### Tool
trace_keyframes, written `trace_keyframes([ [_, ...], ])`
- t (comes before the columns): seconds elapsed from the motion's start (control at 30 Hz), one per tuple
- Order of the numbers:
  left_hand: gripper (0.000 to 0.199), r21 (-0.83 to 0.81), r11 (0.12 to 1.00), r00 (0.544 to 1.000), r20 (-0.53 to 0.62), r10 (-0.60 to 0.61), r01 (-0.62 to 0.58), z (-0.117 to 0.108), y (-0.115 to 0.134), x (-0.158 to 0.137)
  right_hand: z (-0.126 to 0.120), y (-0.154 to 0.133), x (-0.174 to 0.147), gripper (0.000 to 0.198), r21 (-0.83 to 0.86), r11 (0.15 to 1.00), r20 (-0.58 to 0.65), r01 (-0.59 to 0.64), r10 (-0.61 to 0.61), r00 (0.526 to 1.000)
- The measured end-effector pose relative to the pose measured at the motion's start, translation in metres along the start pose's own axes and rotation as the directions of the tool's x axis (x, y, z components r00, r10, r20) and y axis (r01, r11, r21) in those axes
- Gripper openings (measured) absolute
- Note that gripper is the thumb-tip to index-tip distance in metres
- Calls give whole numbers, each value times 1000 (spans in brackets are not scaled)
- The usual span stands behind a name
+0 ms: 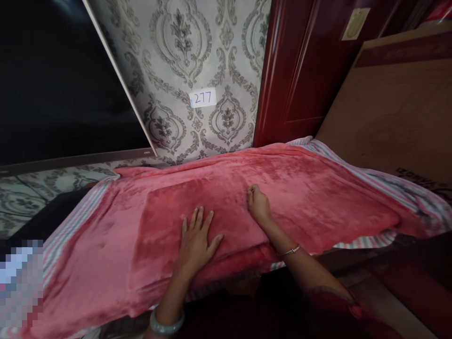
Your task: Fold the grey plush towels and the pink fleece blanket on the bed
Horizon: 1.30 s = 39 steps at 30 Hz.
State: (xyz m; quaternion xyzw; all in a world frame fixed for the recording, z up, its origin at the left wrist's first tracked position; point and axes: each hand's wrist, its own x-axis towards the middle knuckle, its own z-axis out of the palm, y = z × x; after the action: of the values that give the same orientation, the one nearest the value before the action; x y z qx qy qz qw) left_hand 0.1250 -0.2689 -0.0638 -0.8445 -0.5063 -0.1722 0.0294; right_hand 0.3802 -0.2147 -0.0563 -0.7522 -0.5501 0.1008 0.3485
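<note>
A rectangular piece of pink plush cloth (164,221) lies folded over a larger pink plush blanket (318,188) with a striped border. My left hand (196,242) rests flat on the folded cloth, palm down and fingers spread, with a pale bangle at the wrist. To the right, my right hand (259,205) is closed at the cloth's right edge, its fingers curled and pressed together on the plush. The fingertips' hold is partly hidden. A thin bracelet circles that wrist.
A dark screen (63,84) stands at the back left. Behind the blanket is patterned wallpaper (226,56) with a paper label (203,97) reading 277. A dark red door frame (278,70) and a large cardboard box (399,103) stand at the right.
</note>
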Motion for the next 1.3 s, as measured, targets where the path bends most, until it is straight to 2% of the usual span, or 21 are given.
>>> trace_keyframes([
  [0.2,67,-4,1000,1000,1,10,-10,1,-1,0,5,4,0,22,180,982,-30,-50,56,998],
  [0.37,66,-4,1000,1000,-13,12,-12,1,-2,0,6,5,1,13,370,923,-62,-101,133,989],
  [0.5,66,-3,1000,1000,-13,16,-16,1,-2,1,10,8,0,11,514,856,-111,-62,138,984],
  [0.63,66,0,1000,999,-23,26,-26,2,-3,0,16,15,-1,19,590,808,-182,-4,138,974],
  [0.7,65,0,1000,999,-34,27,-27,3,-4,0,15,17,0,24,557,830,-169,20,90,982],
  [0.77,65,1,1000,999,-37,27,-27,3,-4,0,9,15,0,28,449,891,-146,71,-6,989],
  [0.83,65,5,1000,999,-29,26,-26,2,-3,0,-2,9,-3,28,294,940,-125,172,-141,982],
  [0.9,66,11,1000,1000,-19,23,-23,1,-2,1,-15,-2,-13,24,153,943,-94,294,-282,955],
  [0.97,66,17,1000,1000,-11,14,-14,-1,2,2,-24,-13,-28,28,64,908,-49,415,-412,910],
  [1.03,65,21,1000,1000,1,3,-3,-5,5,2,-28,-20,-47,39,4,845,23,536,-535,844],
  [1.13,63,19,1000,1000,27,11,-12,-15,8,-3,-22,-18,-70,51,-75,743,208,666,-641,739],
  [1.2,60,20,1000,999,48,19,-20,-23,4,-11,-14,-9,-79,52,-128,709,301,694,-639,708],
  [1.3,57,58,997,997,53,-49,46,-35,-13,-30,-6,2,-82,53,-186,686,305,703,-640,705],
])
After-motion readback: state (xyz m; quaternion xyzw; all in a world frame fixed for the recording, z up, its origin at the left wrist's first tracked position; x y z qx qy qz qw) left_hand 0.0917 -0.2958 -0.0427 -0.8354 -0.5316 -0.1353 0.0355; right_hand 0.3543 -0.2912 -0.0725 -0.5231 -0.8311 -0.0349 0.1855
